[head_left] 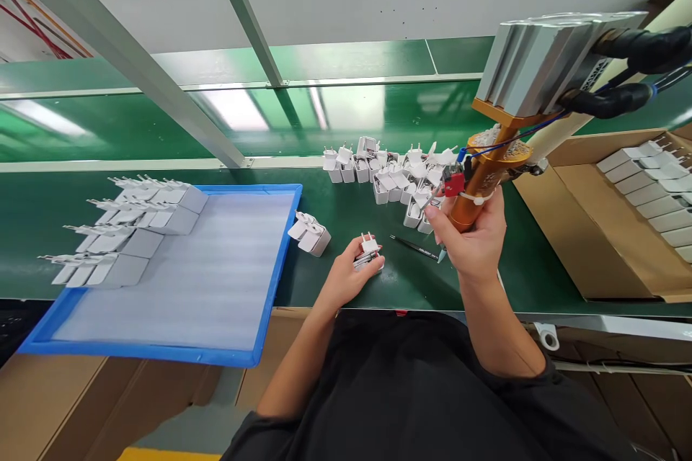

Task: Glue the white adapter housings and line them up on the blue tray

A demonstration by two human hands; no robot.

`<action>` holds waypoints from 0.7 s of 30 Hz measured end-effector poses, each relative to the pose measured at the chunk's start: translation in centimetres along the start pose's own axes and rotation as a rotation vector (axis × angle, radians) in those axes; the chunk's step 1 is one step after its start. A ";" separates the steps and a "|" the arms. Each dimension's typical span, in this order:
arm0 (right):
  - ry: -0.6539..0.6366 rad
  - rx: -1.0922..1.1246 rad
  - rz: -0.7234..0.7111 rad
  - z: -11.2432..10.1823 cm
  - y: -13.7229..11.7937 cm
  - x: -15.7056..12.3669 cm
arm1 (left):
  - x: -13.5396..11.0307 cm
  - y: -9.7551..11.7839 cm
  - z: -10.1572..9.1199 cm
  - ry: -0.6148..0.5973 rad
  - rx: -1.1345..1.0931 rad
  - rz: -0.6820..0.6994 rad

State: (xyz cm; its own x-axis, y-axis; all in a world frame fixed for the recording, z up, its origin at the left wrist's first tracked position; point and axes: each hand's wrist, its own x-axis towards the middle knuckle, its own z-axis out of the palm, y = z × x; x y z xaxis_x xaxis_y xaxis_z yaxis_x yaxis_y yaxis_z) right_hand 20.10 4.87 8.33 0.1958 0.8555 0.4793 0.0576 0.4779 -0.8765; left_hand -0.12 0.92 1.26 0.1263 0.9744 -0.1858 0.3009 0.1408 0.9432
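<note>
Near the bench's front edge, my left hand [351,270] is closed around a white plug charger [370,245], its two pins pointing up. The rest of that charger is partly hidden by the fingers. To the right, my right hand [480,238] grips the orange barrel of a handheld ultrasonic welder [469,207] with a red switch and a finned silver block on top. The welder's tip points down above the bench, apart from the charger. A small group of white chargers [310,233] stands left of my left hand. Beyond both hands lies a loose pile of white charger parts [392,173].
At left, a blue-rimmed tray [227,356] carries rows of white chargers [127,259]. A cardboard box [589,245] with more chargers stands at right. A black pen [414,247] lies between my hands. Metal posts [246,14] rise behind the bench.
</note>
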 end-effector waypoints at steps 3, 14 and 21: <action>0.001 -0.012 0.004 -0.2 0.1 -0.1 | 0.6 -0.3 0.9 0.078 -0.001 0.075; 0.018 -0.073 0.020 -0.9 0.2 -0.1 | -1.0 -0.1 -1.0 0.052 0.609 0.556; 0.004 -0.079 0.032 -1.3 0.2 -0.1 | -1.3 -1.3 -0.1 0.205 0.623 0.634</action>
State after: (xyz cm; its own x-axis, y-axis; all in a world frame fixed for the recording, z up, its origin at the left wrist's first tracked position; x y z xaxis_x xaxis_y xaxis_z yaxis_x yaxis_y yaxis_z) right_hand 21.37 4.58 8.07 0.2024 0.8692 0.4511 0.1287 0.4330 -0.8921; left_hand -0.75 -0.53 0.30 0.2891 0.8575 0.4255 0.6964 -0.4934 0.5212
